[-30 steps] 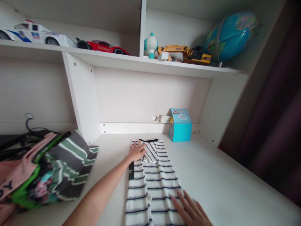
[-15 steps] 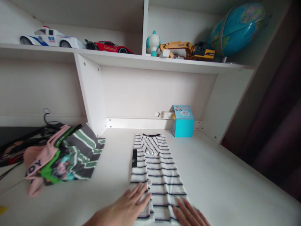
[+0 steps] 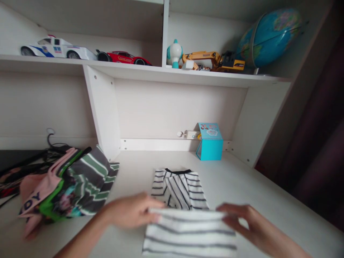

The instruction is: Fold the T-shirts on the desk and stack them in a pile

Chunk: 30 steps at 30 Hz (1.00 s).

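A white shirt with dark stripes (image 3: 188, 234) lies on the desk in front of me, its black-trimmed collar at the far end. Its near part is raised and doubled over toward the collar, making a straight upper fold edge. My left hand (image 3: 134, 210) pinches the left end of that edge between thumb and fingers. At the right end, my right hand (image 3: 242, 218) grips the cloth the same way, thumb below and fingers on top. The raised cloth is slightly blurred and hides the middle of the shirt.
Left on the white desk (image 3: 268, 200) lies a pile of clothes (image 3: 91, 179) beside dark cables. A blue desk calendar (image 3: 211, 148) stands at the back near a power socket (image 3: 192, 135). Overhead, a shelf holds toy cars (image 3: 123, 57), a toy excavator (image 3: 215, 60) and a globe (image 3: 271, 37).
Both hands were flat on the shirt with fingers spread. Now they grip its near part, lifted and folded toward the collar. The black strip at the shirt's left side is no longer visible.
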Each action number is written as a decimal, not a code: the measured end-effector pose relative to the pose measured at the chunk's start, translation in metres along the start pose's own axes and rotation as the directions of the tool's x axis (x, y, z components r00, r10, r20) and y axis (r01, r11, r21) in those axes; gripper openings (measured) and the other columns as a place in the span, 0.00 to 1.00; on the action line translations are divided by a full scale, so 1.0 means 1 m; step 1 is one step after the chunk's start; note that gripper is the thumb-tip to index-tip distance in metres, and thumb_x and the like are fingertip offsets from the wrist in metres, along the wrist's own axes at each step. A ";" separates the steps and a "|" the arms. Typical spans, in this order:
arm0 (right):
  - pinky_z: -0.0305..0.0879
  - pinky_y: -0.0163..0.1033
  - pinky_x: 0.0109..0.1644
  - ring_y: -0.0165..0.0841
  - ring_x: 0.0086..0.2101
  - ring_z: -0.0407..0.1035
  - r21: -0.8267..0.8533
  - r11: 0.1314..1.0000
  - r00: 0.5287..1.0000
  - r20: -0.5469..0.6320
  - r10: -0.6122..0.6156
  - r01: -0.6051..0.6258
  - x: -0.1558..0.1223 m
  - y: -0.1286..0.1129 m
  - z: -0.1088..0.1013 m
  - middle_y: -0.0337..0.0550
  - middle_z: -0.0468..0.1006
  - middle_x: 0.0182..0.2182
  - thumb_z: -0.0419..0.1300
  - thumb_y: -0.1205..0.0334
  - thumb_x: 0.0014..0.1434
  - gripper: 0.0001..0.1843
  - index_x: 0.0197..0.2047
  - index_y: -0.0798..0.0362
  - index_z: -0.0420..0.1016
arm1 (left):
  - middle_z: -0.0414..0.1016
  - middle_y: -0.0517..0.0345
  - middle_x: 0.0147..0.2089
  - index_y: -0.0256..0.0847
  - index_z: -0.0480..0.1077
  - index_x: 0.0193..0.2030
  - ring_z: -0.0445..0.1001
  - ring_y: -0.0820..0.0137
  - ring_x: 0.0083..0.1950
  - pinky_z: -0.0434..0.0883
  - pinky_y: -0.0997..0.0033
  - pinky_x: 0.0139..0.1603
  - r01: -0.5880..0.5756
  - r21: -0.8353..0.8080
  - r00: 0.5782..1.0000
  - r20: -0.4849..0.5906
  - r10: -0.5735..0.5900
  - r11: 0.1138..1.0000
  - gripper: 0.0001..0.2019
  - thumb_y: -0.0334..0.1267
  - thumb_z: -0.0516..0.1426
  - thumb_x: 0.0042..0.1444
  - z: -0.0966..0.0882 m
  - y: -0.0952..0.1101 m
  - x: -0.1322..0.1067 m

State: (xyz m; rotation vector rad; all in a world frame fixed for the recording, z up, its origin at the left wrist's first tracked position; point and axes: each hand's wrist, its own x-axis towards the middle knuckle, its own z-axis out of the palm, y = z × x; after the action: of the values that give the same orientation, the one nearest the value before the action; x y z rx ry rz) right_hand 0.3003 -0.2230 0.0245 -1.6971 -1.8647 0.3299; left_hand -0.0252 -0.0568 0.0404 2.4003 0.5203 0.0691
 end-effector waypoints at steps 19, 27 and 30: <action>0.58 0.33 0.36 0.33 0.34 0.67 -0.191 0.931 0.949 -0.104 0.296 -0.311 0.181 0.110 0.080 0.47 0.74 0.34 0.60 0.63 0.45 0.16 0.40 0.59 0.72 | 0.70 0.58 0.33 0.38 0.69 0.34 0.67 0.67 0.36 0.61 0.72 0.38 0.295 0.032 0.849 -0.466 -0.247 0.955 0.13 0.37 0.58 0.38 -0.020 -0.131 0.155; 0.60 0.32 0.32 0.30 0.29 0.67 -0.158 0.953 0.952 -0.208 0.224 -0.259 0.177 0.063 0.024 0.40 0.74 0.29 0.58 0.63 0.48 0.09 0.34 0.55 0.70 | 0.73 0.60 0.33 0.38 0.71 0.32 0.69 0.68 0.37 0.63 0.75 0.38 0.190 0.072 0.891 -0.432 -0.141 0.979 0.08 0.33 0.57 0.41 -0.054 -0.094 0.158; 0.61 0.33 0.36 0.30 0.32 0.66 -0.121 0.984 0.923 -0.376 0.077 -0.132 0.157 0.020 -0.023 0.41 0.73 0.35 0.54 0.59 0.53 0.11 0.40 0.53 0.65 | 0.71 0.58 0.39 0.37 0.68 0.42 0.68 0.70 0.39 0.64 0.75 0.41 -0.016 0.028 0.796 -0.604 0.030 0.999 0.13 0.35 0.54 0.48 -0.084 -0.048 0.141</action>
State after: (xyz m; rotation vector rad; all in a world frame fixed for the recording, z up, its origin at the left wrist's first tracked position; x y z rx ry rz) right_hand 0.3281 -0.0731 0.0716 -1.8122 -1.5526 -0.0862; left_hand 0.0723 0.0816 0.0634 2.3750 0.7792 0.8755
